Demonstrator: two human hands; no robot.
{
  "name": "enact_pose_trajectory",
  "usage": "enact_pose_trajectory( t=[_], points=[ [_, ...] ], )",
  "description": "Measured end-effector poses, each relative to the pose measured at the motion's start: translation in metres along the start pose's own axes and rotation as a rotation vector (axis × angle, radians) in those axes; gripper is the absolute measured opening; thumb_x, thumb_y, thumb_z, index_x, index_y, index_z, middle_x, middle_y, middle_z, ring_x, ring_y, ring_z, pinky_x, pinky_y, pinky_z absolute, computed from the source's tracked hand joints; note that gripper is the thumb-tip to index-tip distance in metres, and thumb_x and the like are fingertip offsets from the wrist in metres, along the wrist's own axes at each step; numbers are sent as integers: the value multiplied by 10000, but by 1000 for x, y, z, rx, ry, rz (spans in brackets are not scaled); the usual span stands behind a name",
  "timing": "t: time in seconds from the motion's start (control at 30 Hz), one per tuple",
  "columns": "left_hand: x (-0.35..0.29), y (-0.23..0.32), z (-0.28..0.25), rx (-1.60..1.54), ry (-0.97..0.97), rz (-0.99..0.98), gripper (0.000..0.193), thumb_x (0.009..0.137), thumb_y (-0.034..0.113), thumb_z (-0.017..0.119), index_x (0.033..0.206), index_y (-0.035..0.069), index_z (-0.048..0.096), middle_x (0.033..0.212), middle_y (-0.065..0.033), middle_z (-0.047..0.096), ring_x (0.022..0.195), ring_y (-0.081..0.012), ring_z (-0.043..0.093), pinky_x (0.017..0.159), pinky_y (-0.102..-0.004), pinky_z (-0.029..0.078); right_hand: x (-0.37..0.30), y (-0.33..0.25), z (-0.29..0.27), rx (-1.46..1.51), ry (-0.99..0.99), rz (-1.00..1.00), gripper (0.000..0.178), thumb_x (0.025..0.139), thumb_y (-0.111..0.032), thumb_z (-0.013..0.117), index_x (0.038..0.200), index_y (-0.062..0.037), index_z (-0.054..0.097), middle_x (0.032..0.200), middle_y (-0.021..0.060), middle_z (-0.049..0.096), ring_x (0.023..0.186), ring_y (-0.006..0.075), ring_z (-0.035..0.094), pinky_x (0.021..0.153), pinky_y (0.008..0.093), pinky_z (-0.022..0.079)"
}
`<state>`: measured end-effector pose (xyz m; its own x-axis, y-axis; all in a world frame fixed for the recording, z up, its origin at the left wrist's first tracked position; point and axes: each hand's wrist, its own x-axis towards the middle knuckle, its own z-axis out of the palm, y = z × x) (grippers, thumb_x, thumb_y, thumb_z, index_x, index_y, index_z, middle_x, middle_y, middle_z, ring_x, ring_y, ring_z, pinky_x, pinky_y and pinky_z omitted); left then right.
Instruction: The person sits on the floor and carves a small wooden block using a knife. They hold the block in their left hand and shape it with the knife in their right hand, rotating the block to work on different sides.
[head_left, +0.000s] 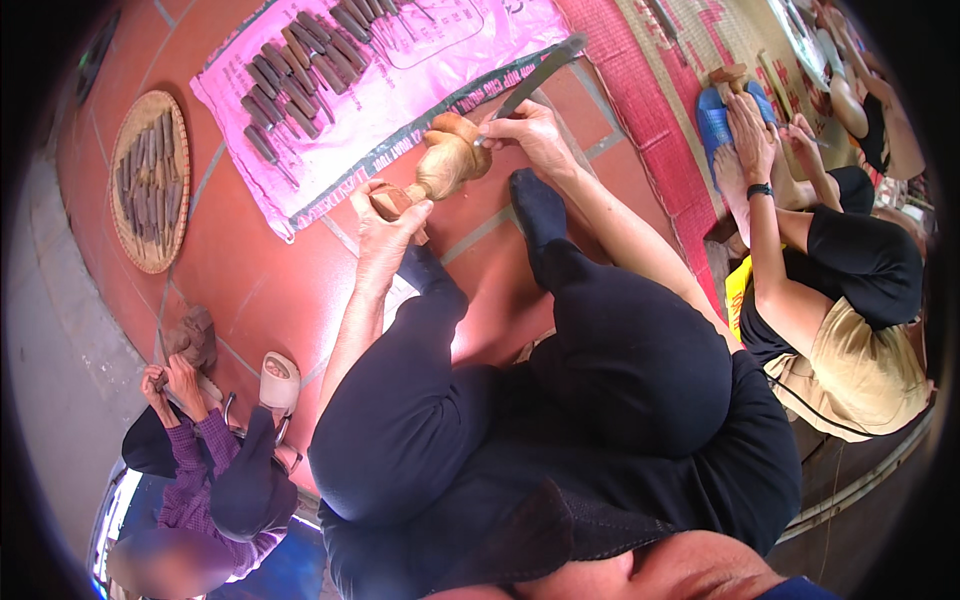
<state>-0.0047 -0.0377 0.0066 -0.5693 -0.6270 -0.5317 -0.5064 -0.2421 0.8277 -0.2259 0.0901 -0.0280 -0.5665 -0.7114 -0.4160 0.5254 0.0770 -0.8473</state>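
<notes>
One carved wooden figure (448,160) is in work. It is pale tan, rounded and bulbous at the upper end, narrowing to a darker reddish-brown squared base at the lower end. It lies tilted over the red tiled floor (240,270), just below the pink sheet (400,110), in front of the person's knees.

The left hand (385,215) is clamped around the figure's dark base, fingers wrapped tight. The right hand (530,130) is closed on one long dark blade (540,72), whose lower end touches the figure's rounded top; the blade runs up and to the right, away from the figure, over the edge of the pink sheet.

On the pink sheet, above the figure, lie many dark chisels (300,70) in rough rows; the count cannot be told exactly. Well left of the figure is one round woven tray (150,180) with more dark tools, number not clear.

Two other people are in view. One, in a purple sleeve (200,440), sits well below and left of the figure, both hands on a brown wooden piece (192,335). The other, in a black top (860,260), sits well right of the figure on a red mat (650,90), beside one blue sandal (715,120).
</notes>
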Motion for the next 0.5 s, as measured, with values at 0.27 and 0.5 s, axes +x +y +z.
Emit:
enact_pose_trajectory(
  t=[0.27, 0.5],
  points=[
    [-3, 9, 8, 237, -49, 123, 769, 704, 358, 832, 1270, 106, 377, 1084, -116, 519, 967, -199, 562, 814, -340, 498, 6, 9, 9, -49, -123, 72, 227, 730, -35, 706, 949, 20, 679, 910, 103, 692, 845, 162, 643, 788, 281, 504],
    [-6, 10, 14, 448, -30, 229, 748, 688, 376, 833, 1229, 83, 407, 1058, -134, 544, 946, -216, 575, 808, -348, 494, 7, 13, 20, -112, -191, 161, 394, 721, -86, 713, 1100, 16, 677, 1114, 97, 684, 1011, 195, 634, 916, 309, 482]
  ],
)
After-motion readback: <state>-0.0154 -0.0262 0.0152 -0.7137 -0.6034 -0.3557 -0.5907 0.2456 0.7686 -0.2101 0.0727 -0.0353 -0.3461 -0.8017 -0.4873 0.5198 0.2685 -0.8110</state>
